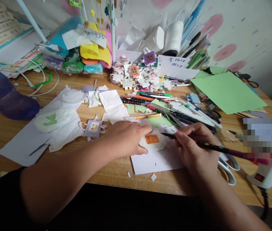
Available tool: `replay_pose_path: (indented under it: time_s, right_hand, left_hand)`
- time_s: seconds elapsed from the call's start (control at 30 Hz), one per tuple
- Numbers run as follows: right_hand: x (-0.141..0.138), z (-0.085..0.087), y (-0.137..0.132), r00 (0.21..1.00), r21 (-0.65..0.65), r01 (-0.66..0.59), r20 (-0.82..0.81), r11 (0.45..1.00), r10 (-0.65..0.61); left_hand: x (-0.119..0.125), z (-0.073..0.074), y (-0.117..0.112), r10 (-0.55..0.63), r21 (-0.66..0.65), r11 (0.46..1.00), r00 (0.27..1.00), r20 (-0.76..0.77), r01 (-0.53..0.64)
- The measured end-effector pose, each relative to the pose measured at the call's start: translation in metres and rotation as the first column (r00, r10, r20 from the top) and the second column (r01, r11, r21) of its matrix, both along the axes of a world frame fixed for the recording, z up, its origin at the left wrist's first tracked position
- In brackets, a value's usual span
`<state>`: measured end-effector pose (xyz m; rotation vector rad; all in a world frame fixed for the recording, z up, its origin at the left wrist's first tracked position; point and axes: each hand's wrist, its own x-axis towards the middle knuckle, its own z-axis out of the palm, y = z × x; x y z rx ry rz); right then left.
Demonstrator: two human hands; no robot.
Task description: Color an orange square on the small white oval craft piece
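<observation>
Between my two hands lies a white oval piece (160,145) with a bumpy, tissue-like surface and an orange patterned rectangle (152,139) on it. My left hand (131,138) grips its left edge between thumb and fingers. In my right hand (195,147) is a slim dark marker (212,147), its tip at the oval's upper right edge. Under the oval is a white paper sheet (155,163). Left of my left wrist sits a small purple paper figure (94,129) with a smiling face.
Pens (147,98) and green paper scraps are strewn behind my hands. Scissors (228,168) lie to the right, near a white power strip (262,175). A green sheet (229,93) is at the back right, a purple object (8,93) at the left, and small paper figures (134,71) are piled behind.
</observation>
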<state>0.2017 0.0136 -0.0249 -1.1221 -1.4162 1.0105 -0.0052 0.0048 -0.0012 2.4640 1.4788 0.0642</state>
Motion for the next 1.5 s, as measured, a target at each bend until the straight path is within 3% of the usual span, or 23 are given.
replay_pose_path:
  time_s: [0.13, 0.3, 0.53, 0.73, 1.5]
  right_hand:
    - [-0.002, 0.001, 0.001, 0.996, 0.019, -0.089, -0.003, 0.996, 0.089]
    - [-0.003, -0.001, 0.0, 1.0, -0.004, -0.022, 0.014, 1.0, 0.022]
    - [-0.01, 0.008, -0.005, 0.958, 0.001, -0.132, 0.258, 0.991, 0.128]
    - [-0.012, 0.005, -0.004, 0.926, 0.056, -0.171, 0.35, 0.984, 0.141]
    - [-0.013, 0.011, -0.005, 0.905, 0.016, -0.221, 0.377, 0.975, 0.199]
  left_hand:
    - [0.0, 0.0, 0.0, 0.035, -0.016, 0.999, 0.998, 0.045, -0.034]
    - [0.0, -0.002, 0.001, 0.036, 0.001, 0.999, 0.999, 0.027, -0.036]
    - [0.001, -0.001, 0.001, 0.037, -0.001, 0.999, 0.998, 0.048, -0.037]
    - [0.002, 0.001, 0.001, 0.042, -0.032, 0.999, 0.997, 0.06, -0.04]
    - [0.001, 0.0, 0.001, 0.042, -0.04, 0.998, 0.998, 0.048, -0.04]
